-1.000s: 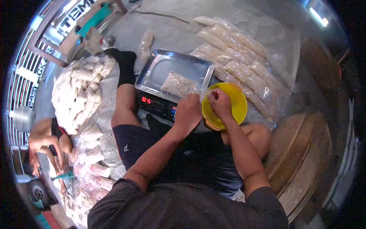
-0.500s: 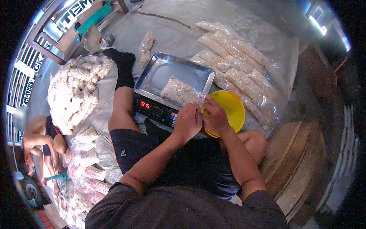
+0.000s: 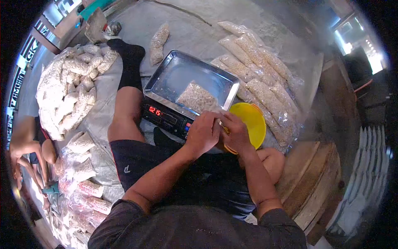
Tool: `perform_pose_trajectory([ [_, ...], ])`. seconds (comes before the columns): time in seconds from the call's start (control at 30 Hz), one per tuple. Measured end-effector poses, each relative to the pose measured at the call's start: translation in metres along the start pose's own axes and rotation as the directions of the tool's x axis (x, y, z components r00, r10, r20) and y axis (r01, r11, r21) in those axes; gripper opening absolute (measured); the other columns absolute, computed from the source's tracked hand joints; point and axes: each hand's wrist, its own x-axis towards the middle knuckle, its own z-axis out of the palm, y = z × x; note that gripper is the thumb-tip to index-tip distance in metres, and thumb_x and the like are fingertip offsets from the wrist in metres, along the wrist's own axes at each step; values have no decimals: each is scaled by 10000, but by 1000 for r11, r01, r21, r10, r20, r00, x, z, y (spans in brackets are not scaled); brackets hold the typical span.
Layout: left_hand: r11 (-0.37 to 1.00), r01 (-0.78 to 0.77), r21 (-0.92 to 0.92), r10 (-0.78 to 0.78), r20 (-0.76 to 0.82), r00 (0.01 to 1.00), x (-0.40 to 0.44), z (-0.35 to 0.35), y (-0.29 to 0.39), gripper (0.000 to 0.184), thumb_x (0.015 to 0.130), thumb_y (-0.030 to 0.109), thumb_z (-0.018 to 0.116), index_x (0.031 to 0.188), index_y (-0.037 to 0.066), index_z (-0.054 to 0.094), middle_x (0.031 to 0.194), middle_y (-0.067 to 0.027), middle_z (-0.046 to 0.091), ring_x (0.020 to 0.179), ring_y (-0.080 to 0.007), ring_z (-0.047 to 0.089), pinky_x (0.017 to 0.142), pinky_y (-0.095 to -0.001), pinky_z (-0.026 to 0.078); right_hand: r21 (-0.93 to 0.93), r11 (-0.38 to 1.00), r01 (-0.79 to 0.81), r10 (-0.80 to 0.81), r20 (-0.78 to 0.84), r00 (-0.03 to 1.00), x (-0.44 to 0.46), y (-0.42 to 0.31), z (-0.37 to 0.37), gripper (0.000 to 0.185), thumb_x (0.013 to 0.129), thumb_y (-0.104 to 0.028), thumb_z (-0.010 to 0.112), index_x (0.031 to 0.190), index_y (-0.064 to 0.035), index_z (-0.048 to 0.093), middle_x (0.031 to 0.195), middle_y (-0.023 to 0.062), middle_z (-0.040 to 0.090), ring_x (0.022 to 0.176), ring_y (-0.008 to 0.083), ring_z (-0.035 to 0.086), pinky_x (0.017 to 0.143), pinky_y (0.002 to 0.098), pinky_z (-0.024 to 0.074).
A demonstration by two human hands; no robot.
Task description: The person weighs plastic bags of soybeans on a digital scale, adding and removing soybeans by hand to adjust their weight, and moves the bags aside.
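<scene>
A clear plastic bag of pale grains (image 3: 197, 98) lies partly on the shiny metal tray (image 3: 178, 68) of a digital scale (image 3: 169, 121), whose red display reads 0.215. My left hand (image 3: 204, 132) is closed on the bag's loose top at the tray's near edge. Close beside it, my right hand (image 3: 236, 132) pinches the same plastic; the exact grip is hidden by the fingers. Under and right of my right hand sits a yellow bowl (image 3: 253, 124), partly covered by that hand.
Several filled bags (image 3: 265, 91) lie in rows beyond the bowl. A single filled bag (image 3: 158, 45) rests past the tray. Left of my leg is a large heap of bags (image 3: 68, 87), with more packages (image 3: 89, 189) nearer. Another person (image 3: 31, 145) bends at far left. Wooden planks (image 3: 309, 182) stand right.
My view has shifted slightly to the right. Both hands stay together at the bag's top, with the fingers drawn in a little closer. The display reading is the same.
</scene>
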Motion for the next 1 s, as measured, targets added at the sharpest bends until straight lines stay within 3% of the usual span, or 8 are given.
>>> perform_pose_trajectory([
  [0.13,997,-44,-64,49,81,995,1,5,-3,134,887,62,599,1009,8,586,929,-212,611,894,-430,603,785,-506,482,-27,997,-74,76,80,994,3,7,6,318,866,-151,685,1181,-104,688,1196,141,680,1066,364,664,879,448,557],
  [0.33,993,60,-103,-48,118,992,4,-4,-10,161,925,125,596,1055,30,604,960,-204,629,917,-431,628,793,-497,506,-296,919,-259,236,-111,965,5,-16,1,297,845,-153,710,1135,-94,694,1148,125,695,1021,337,687,858,427,568],
  [0.43,990,118,-75,-110,103,989,7,-11,-7,149,933,119,591,1047,25,607,959,-203,633,911,-426,633,790,-493,506,-1,990,-143,143,-68,987,-3,-13,-2,320,848,-142,714,1160,-75,687,1116,123,704,1026,321,689,875,418,564],
  [0.53,981,171,-96,-158,124,980,3,-7,-3,135,934,100,589,1037,14,606,945,-212,626,906,-424,625,789,-500,490,277,933,-230,244,-17,970,-4,-7,6,348,859,-121,703,1202,-70,676,1112,136,705,1035,324,686,900,416,556],
  [0.63,979,173,-105,-157,140,977,4,-8,2,142,937,96,589,1053,18,614,947,-210,632,912,-423,627,793,-493,491,351,820,-453,416,178,892,-12,7,9,395,863,-135,702,1253,-93,660,1158,152,696,1059,339,677,925,418,545],
  [0.73,984,158,-84,-143,155,977,2,-7,6,142,925,77,598,1053,19,616,946,-205,636,911,-420,625,800,-485,489,385,879,-281,213,210,954,-4,8,3,433,826,-158,722,1251,-105,655,1212,170,673,1043,380,676,915,434,551],
  [0.83,999,42,-3,-41,113,993,-2,-1,1,142,906,56,607,1042,19,617,942,-198,640,908,-412,618,810,-477,482,214,972,-96,77,97,992,2,10,4,418,810,-176,718,1215,-97,656,1248,167,654,1034,396,670,862,451,567],
  [1.0,998,-56,-6,56,111,992,-2,2,-2,148,875,51,632,1018,16,624,933,-185,644,901,-396,609,817,-477,472,57,997,-56,46,168,985,9,17,-2,284,813,-159,713,1087,-90,684,1149,142,665,947,392,680,768,477,579],
])
